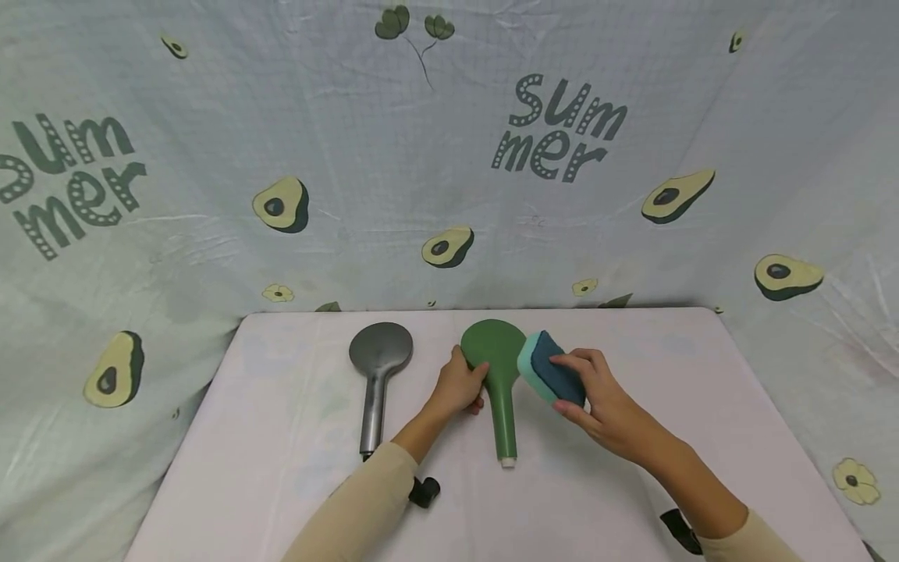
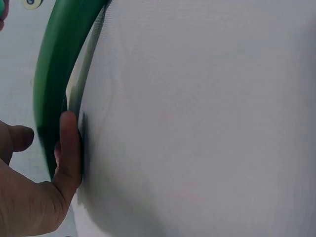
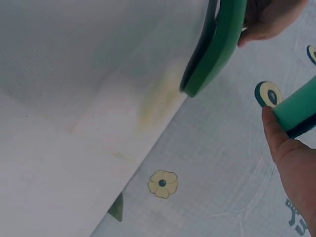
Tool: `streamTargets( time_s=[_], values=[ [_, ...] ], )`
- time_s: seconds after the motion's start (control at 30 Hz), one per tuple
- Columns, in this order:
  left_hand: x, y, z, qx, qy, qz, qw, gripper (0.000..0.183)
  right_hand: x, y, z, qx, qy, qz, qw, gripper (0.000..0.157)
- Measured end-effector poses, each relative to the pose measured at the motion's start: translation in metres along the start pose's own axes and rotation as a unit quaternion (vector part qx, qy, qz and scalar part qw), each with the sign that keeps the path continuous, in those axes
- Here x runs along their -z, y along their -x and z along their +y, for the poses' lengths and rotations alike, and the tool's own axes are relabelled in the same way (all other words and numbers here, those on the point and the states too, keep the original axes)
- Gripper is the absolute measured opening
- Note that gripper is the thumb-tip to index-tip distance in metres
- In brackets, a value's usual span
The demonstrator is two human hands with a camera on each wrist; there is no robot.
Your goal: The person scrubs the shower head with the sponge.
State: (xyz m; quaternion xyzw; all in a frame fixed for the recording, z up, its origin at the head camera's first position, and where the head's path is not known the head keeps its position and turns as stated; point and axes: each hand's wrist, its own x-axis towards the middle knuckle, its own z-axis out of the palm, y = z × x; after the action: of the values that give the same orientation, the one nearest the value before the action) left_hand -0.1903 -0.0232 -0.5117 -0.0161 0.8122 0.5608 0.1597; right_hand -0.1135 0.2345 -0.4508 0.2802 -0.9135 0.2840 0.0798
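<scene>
Green shower head (image 1: 501, 382) gripped at its edge by left hand (image 1: 458, 385), thumb on top. Right hand (image 1: 607, 406) pinches blue sponge (image 1: 557, 381) beside it

The green shower head (image 1: 494, 343) was in my left grip (image 1: 460, 384), held by the left edge of its round head between thumb and fingers. Its smooth, plain back faced up, and its straight handle ran down to the right of that grip toward me, ending in a short whitish fitting. I could not tell whether it touched the tabletop (image 1: 597, 499) below.

My right grip (image 1: 607, 406) pinched a two-layered sponge (image 1: 555, 371), pale turquoise and dark blue. It was tilted, turquoise layer toward the shower head, near it but apart.
</scene>
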Motion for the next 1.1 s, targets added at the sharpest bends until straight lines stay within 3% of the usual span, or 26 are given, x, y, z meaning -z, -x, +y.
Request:
streamTargets(
  time_s=[0.17,0.33,0.57,0.83,1.1],
  values=[
    [0.018,0.011,0.004,-0.024,-0.015,0.003,0.9996,0.082,-0.001,-0.001,-0.002,-0.006,0.003,-0.003,1.000,0.068],
    [0.042,0.027,0.011,-0.049,-0.025,0.015,0.9984,0.070,0.000,-0.005,-0.007,-0.022,-0.003,-0.012,1.000,0.082],
    [0.080,0.049,0.009,-0.091,-0.098,0.076,0.9880,0.046,-0.006,-0.010,-0.014,-0.027,-0.004,-0.029,0.999,0.087],
    [0.129,0.062,-0.016,-0.060,-0.133,0.096,0.9846,0.041,-0.010,-0.013,-0.018,-0.024,-0.013,-0.039,0.999,0.085],
    [0.156,0.069,-0.040,-0.028,-0.157,0.134,0.9780,0.029,-0.012,-0.014,-0.019,-0.024,-0.015,-0.047,0.998,0.083]
  ],
)
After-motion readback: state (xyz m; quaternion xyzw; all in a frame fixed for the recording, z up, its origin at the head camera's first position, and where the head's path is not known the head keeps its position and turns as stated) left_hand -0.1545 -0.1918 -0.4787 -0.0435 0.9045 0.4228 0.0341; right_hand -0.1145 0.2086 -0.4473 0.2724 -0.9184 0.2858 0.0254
